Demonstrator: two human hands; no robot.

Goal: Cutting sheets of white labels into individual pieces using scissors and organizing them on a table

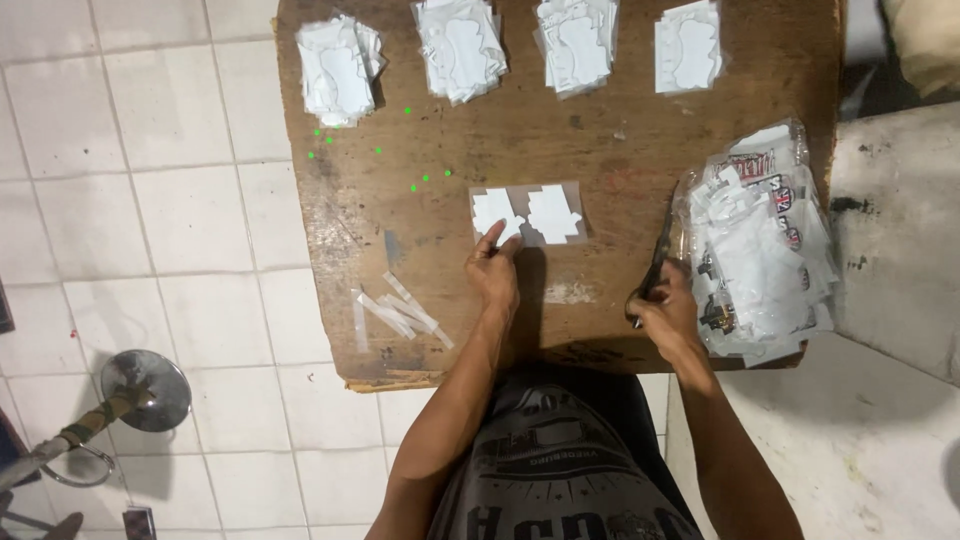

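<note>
left hand (494, 268) pins the sticker sheet (528, 213) flat – right hand (668, 312), grip closed on scissors (657, 262); i'd cut between shapes, slowly

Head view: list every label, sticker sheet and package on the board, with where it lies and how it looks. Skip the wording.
Sticker strip: board centre, clear film with two white cut shapes, left hand touching it.
Four stacks: along the far edge, white cut-outs in clear film.
Plastic bag: right edge, clear, heaped with white, red and black stickers, beside the right hand holding scissors.
Trimmed strips: near-left, clear and white.
</note>
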